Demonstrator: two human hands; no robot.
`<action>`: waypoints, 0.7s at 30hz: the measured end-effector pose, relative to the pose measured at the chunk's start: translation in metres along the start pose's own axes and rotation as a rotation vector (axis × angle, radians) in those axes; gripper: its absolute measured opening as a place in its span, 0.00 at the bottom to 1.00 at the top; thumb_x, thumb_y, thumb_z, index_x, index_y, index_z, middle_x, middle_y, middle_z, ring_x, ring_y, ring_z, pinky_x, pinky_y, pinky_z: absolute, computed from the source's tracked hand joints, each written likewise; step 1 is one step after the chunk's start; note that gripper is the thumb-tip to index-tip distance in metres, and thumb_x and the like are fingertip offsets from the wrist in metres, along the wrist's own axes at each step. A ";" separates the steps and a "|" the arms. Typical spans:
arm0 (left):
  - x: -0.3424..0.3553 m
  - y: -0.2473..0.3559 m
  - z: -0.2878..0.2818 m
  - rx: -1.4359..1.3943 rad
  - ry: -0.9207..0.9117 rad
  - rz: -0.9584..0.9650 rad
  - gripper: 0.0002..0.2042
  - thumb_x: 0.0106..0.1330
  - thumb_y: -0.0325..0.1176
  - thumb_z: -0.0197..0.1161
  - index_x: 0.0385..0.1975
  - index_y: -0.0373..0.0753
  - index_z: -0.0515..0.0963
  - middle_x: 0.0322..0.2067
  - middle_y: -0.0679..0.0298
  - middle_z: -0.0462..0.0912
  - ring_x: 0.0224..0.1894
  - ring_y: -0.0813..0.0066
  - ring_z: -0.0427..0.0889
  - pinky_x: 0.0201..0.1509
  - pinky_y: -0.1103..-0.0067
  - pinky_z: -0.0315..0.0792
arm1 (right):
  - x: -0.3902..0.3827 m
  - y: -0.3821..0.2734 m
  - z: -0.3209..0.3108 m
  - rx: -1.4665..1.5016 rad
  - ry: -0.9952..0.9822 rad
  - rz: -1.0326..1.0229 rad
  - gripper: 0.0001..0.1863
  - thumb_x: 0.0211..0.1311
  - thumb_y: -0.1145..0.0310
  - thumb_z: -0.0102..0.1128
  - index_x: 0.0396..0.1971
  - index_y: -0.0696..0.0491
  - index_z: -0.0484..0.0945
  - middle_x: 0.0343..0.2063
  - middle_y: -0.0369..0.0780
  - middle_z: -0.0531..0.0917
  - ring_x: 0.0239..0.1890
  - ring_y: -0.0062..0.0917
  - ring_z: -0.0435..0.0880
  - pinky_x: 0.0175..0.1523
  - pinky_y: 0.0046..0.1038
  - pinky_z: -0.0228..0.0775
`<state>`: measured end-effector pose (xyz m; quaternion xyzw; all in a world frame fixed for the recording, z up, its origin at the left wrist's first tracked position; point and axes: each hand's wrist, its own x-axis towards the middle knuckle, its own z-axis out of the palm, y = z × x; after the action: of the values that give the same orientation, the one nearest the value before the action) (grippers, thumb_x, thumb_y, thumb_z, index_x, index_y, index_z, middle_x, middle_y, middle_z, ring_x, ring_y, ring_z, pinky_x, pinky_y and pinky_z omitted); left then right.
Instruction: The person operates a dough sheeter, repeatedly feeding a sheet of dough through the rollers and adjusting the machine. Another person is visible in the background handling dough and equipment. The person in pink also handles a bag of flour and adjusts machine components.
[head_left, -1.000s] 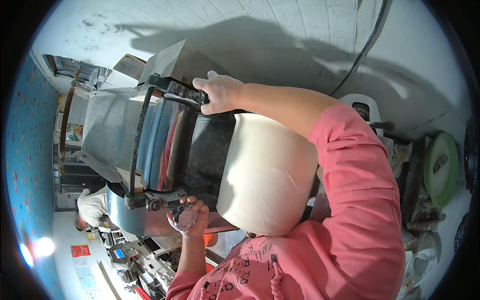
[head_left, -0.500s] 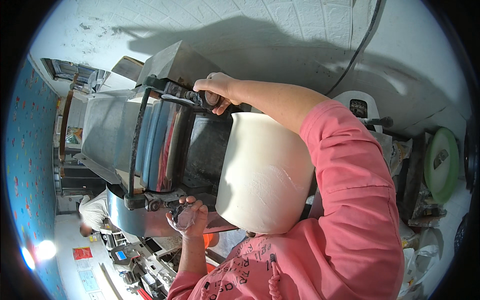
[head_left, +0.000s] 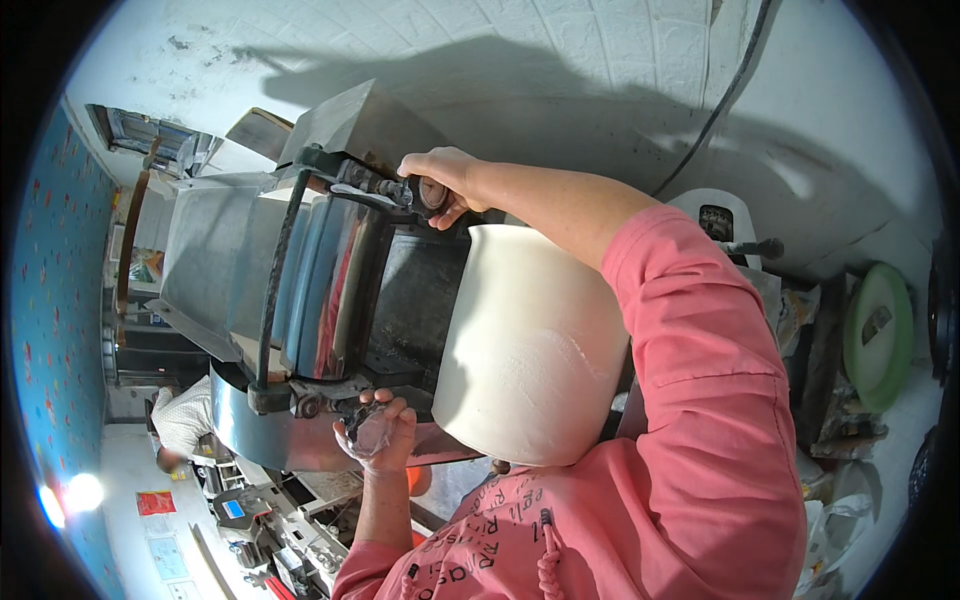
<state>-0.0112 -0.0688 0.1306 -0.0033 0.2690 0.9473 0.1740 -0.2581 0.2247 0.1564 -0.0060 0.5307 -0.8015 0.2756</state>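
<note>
A dough-rolling machine (head_left: 345, 290) with a metal roller and a blue roller stands in front of me. My right hand (head_left: 445, 180) has its fingers wrapped round a dark round knob (head_left: 430, 196) at the machine's far side. The matching knob (head_left: 366, 430) at the near side is gripped by my left hand (head_left: 392, 445), fingers curled over its edge. Between my arms and against my body sits a thick roll of pale dough sheet (head_left: 535, 345), with a floury patch on its surface. The roll covers part of the dark metal tray (head_left: 415, 295) beside the rollers.
A black bar (head_left: 280, 270) crosses over the rollers. Beyond it slopes a metal hopper (head_left: 210, 260). At the right are a white scale-like device (head_left: 718, 215) and a green round tray (head_left: 880, 335). Another person (head_left: 183, 425) bends near cluttered equipment (head_left: 290, 530) at lower left.
The whole view has shifted slightly. My right hand has moved a little to the right with its fingers still round the knob. My left hand stays on its knob.
</note>
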 end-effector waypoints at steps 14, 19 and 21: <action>-0.009 0.031 0.028 0.101 0.547 -0.195 0.25 0.58 0.54 0.57 0.40 0.34 0.73 0.40 0.51 0.77 0.37 0.60 0.76 0.37 0.72 0.71 | -0.088 0.026 0.126 -0.972 0.352 -1.046 0.22 0.49 0.61 0.57 0.44 0.56 0.71 0.42 0.48 0.75 0.51 0.41 0.69 0.51 0.45 0.63; -0.043 0.027 0.020 0.255 0.199 0.054 0.28 0.65 0.58 0.42 0.56 0.42 0.65 0.54 0.58 0.70 0.55 0.62 0.70 0.59 0.64 0.62 | -0.157 0.133 0.230 -1.450 0.085 -1.041 0.28 0.46 0.63 0.60 0.50 0.50 0.67 0.55 0.51 0.61 0.53 0.49 0.65 0.48 0.51 0.63; -0.055 0.030 0.015 0.288 0.316 -0.020 0.30 0.65 0.59 0.41 0.56 0.39 0.64 0.54 0.58 0.69 0.54 0.63 0.69 0.57 0.67 0.63 | -0.140 0.156 0.235 -1.687 0.290 -1.143 0.27 0.43 0.62 0.61 0.48 0.49 0.68 0.49 0.51 0.64 0.49 0.49 0.67 0.46 0.47 0.67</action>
<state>0.0313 -0.1031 0.1645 -0.1296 0.4256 0.8849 0.1378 -0.0001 0.0435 0.1652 -0.3523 0.8668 -0.1725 -0.3078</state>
